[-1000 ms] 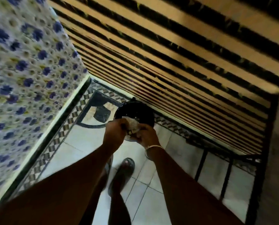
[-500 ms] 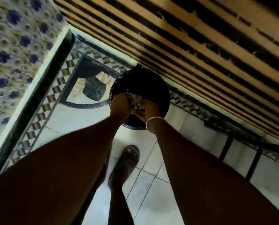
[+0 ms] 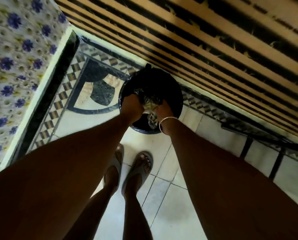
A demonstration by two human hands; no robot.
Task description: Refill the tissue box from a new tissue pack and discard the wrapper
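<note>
Standing over a round black bin lined with a dark plastic bag (image 3: 172, 94), we hold the crumpled clear plastic tissue wrapper (image 3: 149, 105) low inside its mouth with 2 hands, so that it should fall into the liner and not onto the pale tiled floor (image 3: 162, 196). Our left hand (image 3: 131, 105) is curled into a fist on the wrapper's left edge; our right hand (image 3: 163, 109), a thin metal bangle (image 3: 167, 119) at its wrist, pinches the right edge. The bin sits at the far side, against a brown-and-black striped wall (image 3: 214, 40), likely to keep the walkway free. We judge the discard nearly complete. No tissue box is in view.
</note>
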